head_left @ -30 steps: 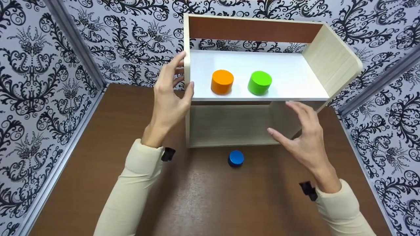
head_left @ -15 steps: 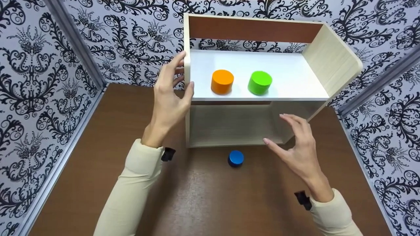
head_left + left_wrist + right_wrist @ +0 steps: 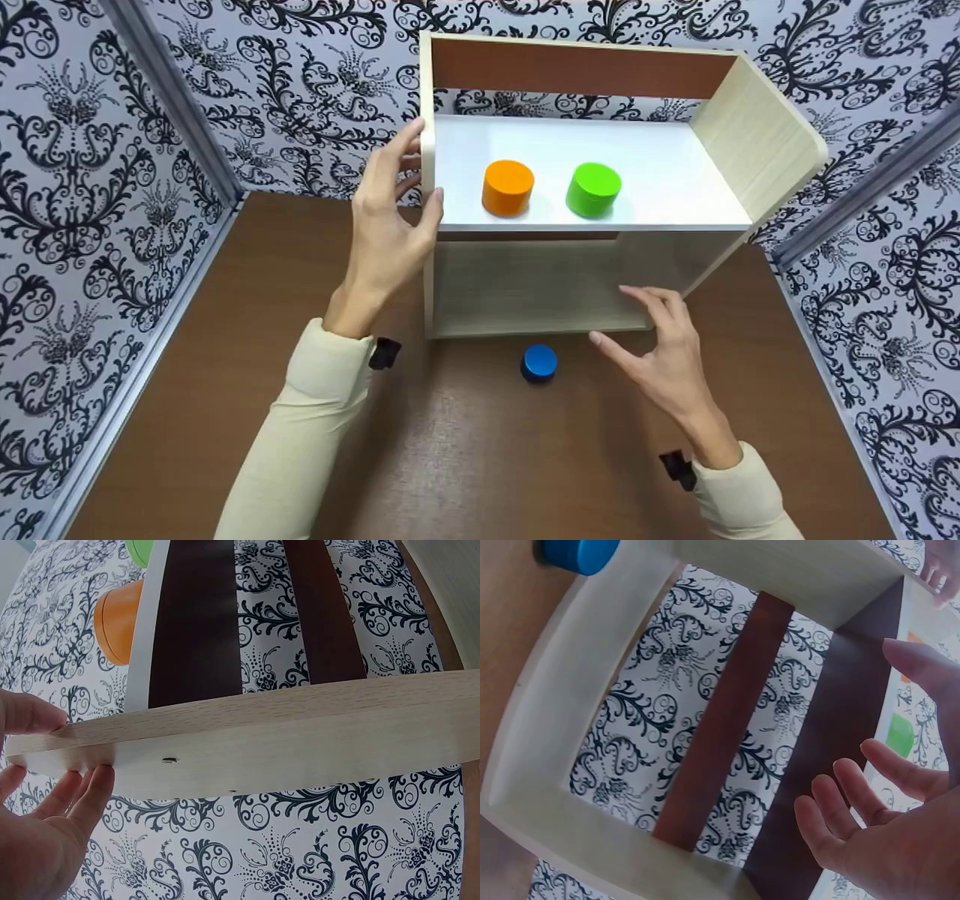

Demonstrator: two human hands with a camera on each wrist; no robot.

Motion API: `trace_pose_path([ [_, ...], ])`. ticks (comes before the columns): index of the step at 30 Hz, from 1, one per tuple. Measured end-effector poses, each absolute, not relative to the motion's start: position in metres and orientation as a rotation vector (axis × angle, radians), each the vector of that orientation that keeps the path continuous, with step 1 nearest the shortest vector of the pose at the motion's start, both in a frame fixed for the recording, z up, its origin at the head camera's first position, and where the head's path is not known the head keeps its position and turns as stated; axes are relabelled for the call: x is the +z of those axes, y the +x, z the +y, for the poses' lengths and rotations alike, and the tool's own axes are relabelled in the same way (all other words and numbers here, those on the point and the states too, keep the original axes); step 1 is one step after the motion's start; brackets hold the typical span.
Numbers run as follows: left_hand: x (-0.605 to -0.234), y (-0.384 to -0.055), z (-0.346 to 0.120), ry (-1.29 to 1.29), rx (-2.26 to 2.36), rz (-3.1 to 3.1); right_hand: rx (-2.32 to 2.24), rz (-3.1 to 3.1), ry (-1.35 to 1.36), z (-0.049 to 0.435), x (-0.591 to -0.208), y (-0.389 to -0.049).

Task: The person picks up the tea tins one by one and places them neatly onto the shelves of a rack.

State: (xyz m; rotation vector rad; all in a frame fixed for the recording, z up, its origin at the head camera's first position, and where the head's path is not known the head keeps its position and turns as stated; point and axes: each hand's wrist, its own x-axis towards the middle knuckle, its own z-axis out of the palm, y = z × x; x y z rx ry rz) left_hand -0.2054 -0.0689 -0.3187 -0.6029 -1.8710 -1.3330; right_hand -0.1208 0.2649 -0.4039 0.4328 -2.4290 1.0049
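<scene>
The left hand [image 3: 386, 225] grips the left side panel of the wooden shelf [image 3: 757, 142], thumb at the front edge, fingers apparently behind it. The right hand [image 3: 664, 352] hovers with fingers spread and relaxed, holding nothing, just right of the blue cap [image 3: 539, 362] lying on the brown table [image 3: 225, 360] before the shelf.

1. An orange cylinder [image 3: 508, 187] and a green cylinder [image 3: 593, 189] stand side by side, apart.
2. A brown desk [image 3: 225, 360] carries everything.
3. Black-and-white patterned walls [image 3: 90, 150] enclose the desk on three sides.
</scene>
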Motion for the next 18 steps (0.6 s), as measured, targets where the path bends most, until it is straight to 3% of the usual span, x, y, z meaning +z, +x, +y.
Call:
trace_pose_path([
  [18,-0.319,-0.205,-0.069,-0.599,-1.322,-1.883,1.121,-2.462,0.455,0.262,-0.429,-0.123],
])
